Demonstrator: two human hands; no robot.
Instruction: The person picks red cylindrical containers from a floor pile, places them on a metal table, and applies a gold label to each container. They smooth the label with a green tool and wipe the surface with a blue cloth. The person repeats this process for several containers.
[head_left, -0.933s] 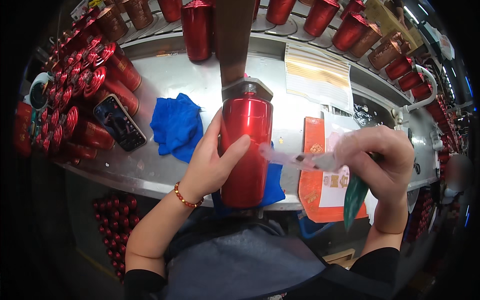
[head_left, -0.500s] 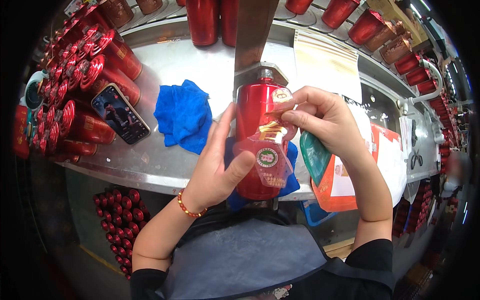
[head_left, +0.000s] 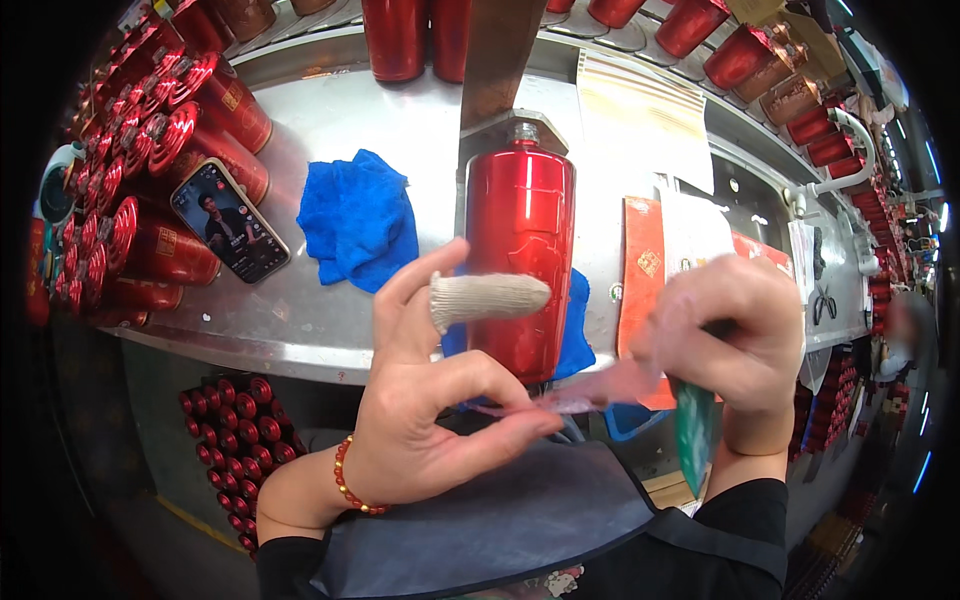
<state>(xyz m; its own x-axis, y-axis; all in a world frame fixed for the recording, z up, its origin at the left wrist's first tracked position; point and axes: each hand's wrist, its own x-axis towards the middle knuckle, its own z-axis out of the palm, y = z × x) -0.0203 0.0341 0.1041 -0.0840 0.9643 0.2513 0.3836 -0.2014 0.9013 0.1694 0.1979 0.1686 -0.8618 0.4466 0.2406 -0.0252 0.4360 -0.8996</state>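
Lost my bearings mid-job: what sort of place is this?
Probably a bottle factory or workshop: a red bottle at a metal workbench, similar red bottles massed at the left, and more lined up on what looks like a conveyor at the back.

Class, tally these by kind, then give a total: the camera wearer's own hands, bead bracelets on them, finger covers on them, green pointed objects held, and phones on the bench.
Hands: 2 (left hand, right hand)
Bead bracelet: 1
Finger cover: 1
Green pointed object: 1
Phone: 1
Total: 6
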